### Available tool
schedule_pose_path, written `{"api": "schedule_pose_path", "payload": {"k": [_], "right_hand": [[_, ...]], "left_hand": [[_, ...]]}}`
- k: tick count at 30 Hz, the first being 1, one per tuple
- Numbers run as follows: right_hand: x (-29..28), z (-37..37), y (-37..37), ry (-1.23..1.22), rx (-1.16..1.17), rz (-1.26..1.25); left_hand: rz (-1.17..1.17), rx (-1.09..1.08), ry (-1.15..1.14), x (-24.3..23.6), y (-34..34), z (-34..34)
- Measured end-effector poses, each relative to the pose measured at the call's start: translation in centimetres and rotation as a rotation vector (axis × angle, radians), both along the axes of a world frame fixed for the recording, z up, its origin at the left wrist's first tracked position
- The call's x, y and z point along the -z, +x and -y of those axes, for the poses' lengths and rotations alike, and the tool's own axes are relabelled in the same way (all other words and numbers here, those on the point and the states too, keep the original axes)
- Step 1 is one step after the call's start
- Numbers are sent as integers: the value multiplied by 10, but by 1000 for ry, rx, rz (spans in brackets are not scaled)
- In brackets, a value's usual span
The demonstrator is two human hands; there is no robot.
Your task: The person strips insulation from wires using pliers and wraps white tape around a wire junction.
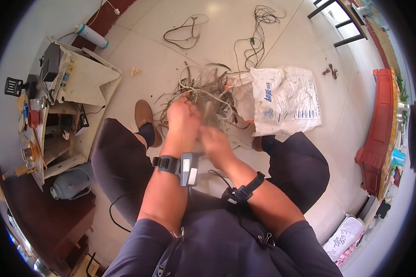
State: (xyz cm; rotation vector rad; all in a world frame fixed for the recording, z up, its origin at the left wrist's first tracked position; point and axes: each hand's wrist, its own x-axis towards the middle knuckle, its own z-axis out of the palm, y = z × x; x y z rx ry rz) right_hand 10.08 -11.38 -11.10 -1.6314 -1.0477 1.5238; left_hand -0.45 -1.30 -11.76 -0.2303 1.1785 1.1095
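On the pale floor (143,53), well in from its edges, a tangle of cables (224,108) lay between our shoes (143,113), probably for easy reach. Our left grip (184,113) curled closed on it, apparently for steadiness; our right grip (214,142), blurred, we couldn't tell.

We could pass over the floor (224,41) at top centre; cables (224,96) crowd mid-frame, a sack (286,99) blocks right of centre.
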Motion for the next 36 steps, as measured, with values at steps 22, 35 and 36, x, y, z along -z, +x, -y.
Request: {"api": "schedule_pose_path", "payload": {"k": [22,35,36], "right_hand": [[-32,16,1,-55,-149,136],[-21,17,31,-185,-324,14],[-11,16,30,-74,-308,53]], "left_hand": [[-59,-86,-9,23,-18,-9],[-29,-104,140,2,-12,-12],[51,-63,215,4,-12,-7]]}}
